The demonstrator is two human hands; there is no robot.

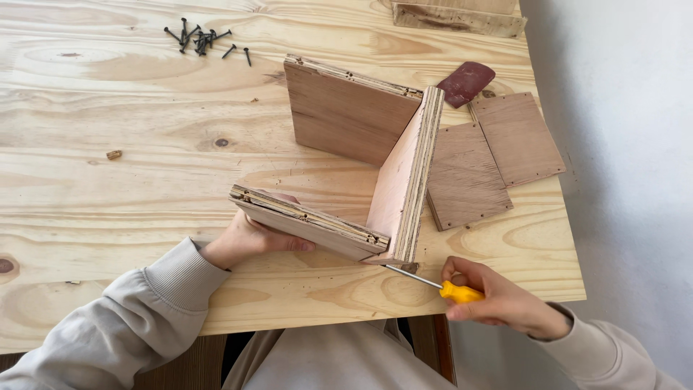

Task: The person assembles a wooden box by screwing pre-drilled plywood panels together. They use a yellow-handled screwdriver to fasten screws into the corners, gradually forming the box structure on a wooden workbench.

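Near the table's front edge [505,289], the right hand [498,300] grips a yellow screwdriver [433,283]; the left hand [249,238] clasps the plywood box frame [361,166].

The person is wearing a light grey sweatshirt; ribbed cuffs are ending both sleeves, left sleeve [123,325] and right sleeve [613,357], hands bare.

A U-shaped plywood frame [361,173] is steadied by the left hand [249,238] while a yellow-handled screwdriver [437,285], gripped in the right hand [498,300], is pressed against its near right corner.
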